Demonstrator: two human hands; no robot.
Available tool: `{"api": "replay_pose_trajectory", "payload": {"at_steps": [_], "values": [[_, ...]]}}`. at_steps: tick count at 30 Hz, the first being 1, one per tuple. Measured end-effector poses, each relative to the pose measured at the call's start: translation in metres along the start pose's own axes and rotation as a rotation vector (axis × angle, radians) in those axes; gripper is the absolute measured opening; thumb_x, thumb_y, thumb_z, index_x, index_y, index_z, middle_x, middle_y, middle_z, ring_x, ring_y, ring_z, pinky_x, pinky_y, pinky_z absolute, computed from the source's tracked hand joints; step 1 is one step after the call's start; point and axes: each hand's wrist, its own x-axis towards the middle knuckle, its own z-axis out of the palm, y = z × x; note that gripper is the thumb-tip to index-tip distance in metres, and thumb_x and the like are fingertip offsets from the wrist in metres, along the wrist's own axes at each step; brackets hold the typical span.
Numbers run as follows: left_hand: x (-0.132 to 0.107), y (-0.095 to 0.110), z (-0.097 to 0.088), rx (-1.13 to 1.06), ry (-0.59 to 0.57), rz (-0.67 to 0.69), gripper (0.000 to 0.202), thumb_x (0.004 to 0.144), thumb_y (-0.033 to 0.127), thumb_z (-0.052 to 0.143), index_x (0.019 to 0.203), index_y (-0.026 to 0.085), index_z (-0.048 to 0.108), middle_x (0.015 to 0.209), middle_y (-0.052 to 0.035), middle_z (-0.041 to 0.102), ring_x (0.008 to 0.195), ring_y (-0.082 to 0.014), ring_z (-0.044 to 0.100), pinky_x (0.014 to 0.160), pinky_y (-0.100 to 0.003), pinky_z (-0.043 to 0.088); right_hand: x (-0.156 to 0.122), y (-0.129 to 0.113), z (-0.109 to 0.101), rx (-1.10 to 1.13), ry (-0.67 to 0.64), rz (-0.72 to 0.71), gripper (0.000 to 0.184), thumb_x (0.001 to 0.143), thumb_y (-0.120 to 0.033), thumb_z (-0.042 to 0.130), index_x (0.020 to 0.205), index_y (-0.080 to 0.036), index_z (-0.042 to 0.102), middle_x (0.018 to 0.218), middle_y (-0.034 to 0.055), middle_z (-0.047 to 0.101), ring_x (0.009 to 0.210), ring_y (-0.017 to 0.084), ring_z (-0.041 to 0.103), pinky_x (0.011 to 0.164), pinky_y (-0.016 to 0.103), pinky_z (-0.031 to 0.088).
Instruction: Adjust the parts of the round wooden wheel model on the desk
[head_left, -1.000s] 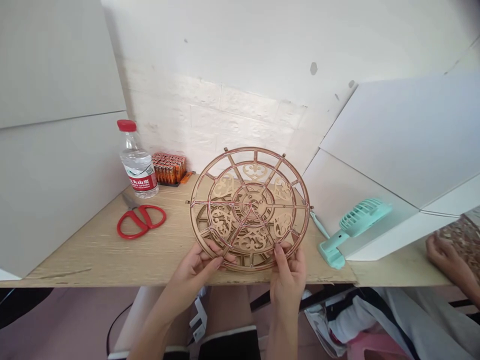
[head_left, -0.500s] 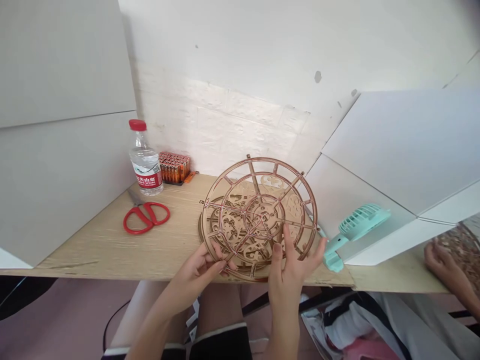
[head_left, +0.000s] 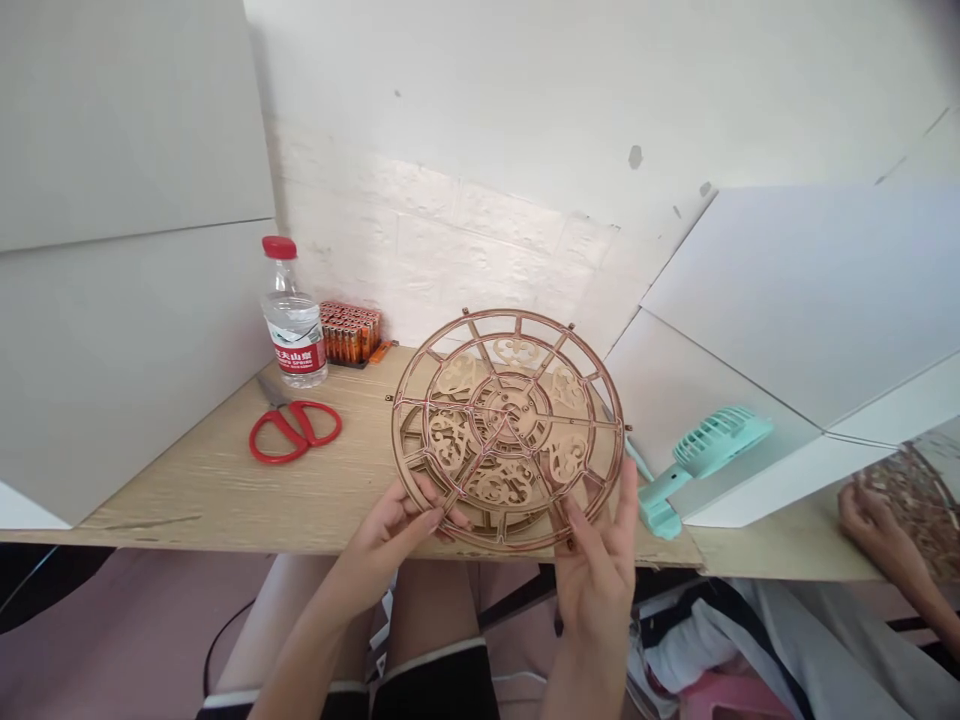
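Observation:
A large round spoked frame, brown with rings and pale scrollwork showing inside it, is tilted up over the table's front edge. My left hand grips its lower left rim, the thumb in front and the fingers reaching behind. At the lower right rim is my right hand, closed on the frame with some fingers stretched along its outer side. Another round openwork piece lies beneath on the table, mostly hidden by the frame.
Red-handled scissors, a water bottle and a block of batteries stand or lie at the left. A mint handheld fan leans at the right by a white panel. Beyond it, another person's hand touches a similar brown piece.
The frame has shifted slightly left and turned, and its scrollwork now shows clearly. My right hand has moved from before the frame's middle to the lower right rim. My left hand keeps its grip.

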Motion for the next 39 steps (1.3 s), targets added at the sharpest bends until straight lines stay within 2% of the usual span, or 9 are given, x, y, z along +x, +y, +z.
{"api": "replay_pose_trajectory", "payload": {"at_steps": [3, 8, 15, 18, 22, 28, 33, 36, 39], "values": [[0.000, -0.002, -0.004, -0.013, -0.010, 0.009, 0.013, 0.091, 0.031, 0.052, 0.094, 0.019, 0.046, 0.096, -0.0042, 0.070, 0.092, -0.0142, 0.060, 0.085, -0.027, 0.044, -0.002, 0.000, -0.002, 0.099, -0.074, 0.125, 0.084, 0.082, -0.018, 0.061, 0.144, -0.048, 0.012, 0.142, 0.0038, 0.040, 0.123, 0.021, 0.052, 0.099, 0.046, 0.044], [0.001, -0.007, -0.006, -0.044, -0.041, 0.049, 0.012, 0.094, 0.030, 0.048, 0.098, 0.020, 0.046, 0.104, -0.0050, 0.068, 0.096, -0.0158, 0.059, 0.086, -0.030, 0.041, -0.003, 0.003, 0.001, 0.186, -0.098, 0.161, 0.087, 0.082, -0.014, 0.059, 0.142, -0.053, 0.009, 0.150, 0.0000, 0.031, 0.127, 0.021, 0.047, 0.091, 0.045, 0.051], [0.001, -0.011, -0.001, -0.153, -0.006, 0.106, 0.013, 0.095, 0.027, 0.043, 0.107, 0.022, 0.043, 0.100, -0.0043, 0.069, 0.100, -0.0173, 0.060, 0.093, -0.034, 0.039, 0.001, 0.009, 0.006, 0.255, -0.136, 0.194, 0.089, 0.082, -0.009, 0.058, 0.141, -0.054, 0.010, 0.154, -0.0016, 0.024, 0.130, 0.020, 0.044, 0.087, 0.040, 0.054], [0.001, -0.011, -0.001, -0.072, 0.006, 0.118, 0.019, 0.093, 0.025, 0.049, 0.110, 0.023, 0.040, 0.098, -0.0034, 0.070, 0.098, -0.0162, 0.060, 0.092, -0.032, 0.041, 0.002, 0.011, 0.008, 0.263, -0.155, 0.208, 0.089, 0.082, -0.009, 0.058, 0.141, -0.054, 0.010, 0.152, -0.0014, 0.026, 0.129, 0.019, 0.045, 0.088, 0.041, 0.054], [0.000, -0.009, -0.001, -0.064, 0.003, 0.124, 0.020, 0.093, 0.024, 0.049, 0.109, 0.022, 0.038, 0.100, -0.0048, 0.070, 0.100, -0.0181, 0.062, 0.095, -0.035, 0.041, 0.003, 0.015, 0.009, 0.293, -0.151, 0.232, 0.089, 0.081, -0.007, 0.058, 0.140, -0.055, 0.014, 0.148, -0.0022, 0.033, 0.122, 0.016, 0.051, 0.088, 0.037, 0.054], [0.001, -0.012, -0.002, -0.217, 0.004, 0.087, 0.021, 0.090, 0.022, 0.051, 0.108, 0.023, 0.039, 0.103, -0.0059, 0.070, 0.100, -0.0214, 0.064, 0.093, -0.036, 0.043, 0.004, 0.019, 0.004, 0.385, -0.136, 0.282, 0.075, 0.082, -0.009, 0.050, 0.140, -0.050, 0.026, 0.126, -0.0007, 0.054, 0.123, 0.022, 0.051, 0.092, 0.054, 0.049], [0.002, -0.015, -0.004, -0.238, -0.023, 0.086, 0.022, 0.092, 0.020, 0.048, 0.109, 0.023, 0.036, 0.106, -0.0069, 0.069, 0.102, -0.0227, 0.064, 0.093, -0.038, 0.042, 0.004, 0.014, 0.001, 0.385, -0.159, 0.290, 0.077, 0.078, -0.006, 0.050, 0.140, -0.047, 0.029, 0.122, 0.0002, 0.057, 0.126, 0.024, 0.048, 0.097, 0.062, 0.041], [0.003, -0.012, -0.002, -0.271, -0.043, 0.091, 0.021, 0.092, 0.019, 0.048, 0.108, 0.023, 0.035, 0.103, -0.0061, 0.069, 0.100, -0.0220, 0.065, 0.091, -0.037, 0.044, 0.004, 0.011, 0.000, 0.358, -0.178, 0.288, 0.084, 0.075, -0.004, 0.053, 0.140, -0.049, 0.026, 0.119, -0.0009, 0.057, 0.127, 0.024, 0.046, 0.098, 0.064, 0.039], [0.003, -0.009, 0.001, -0.309, -0.015, 0.085, 0.022, 0.092, 0.020, 0.049, 0.107, 0.022, 0.035, 0.098, -0.0061, 0.070, 0.096, -0.0206, 0.066, 0.087, -0.034, 0.045, 0.004, 0.009, 0.000, 0.346, -0.204, 0.283, 0.087, 0.074, -0.004, 0.054, 0.140, -0.052, 0.023, 0.125, -0.0016, 0.054, 0.129, 0.023, 0.045, 0.098, 0.065, 0.038]]}}
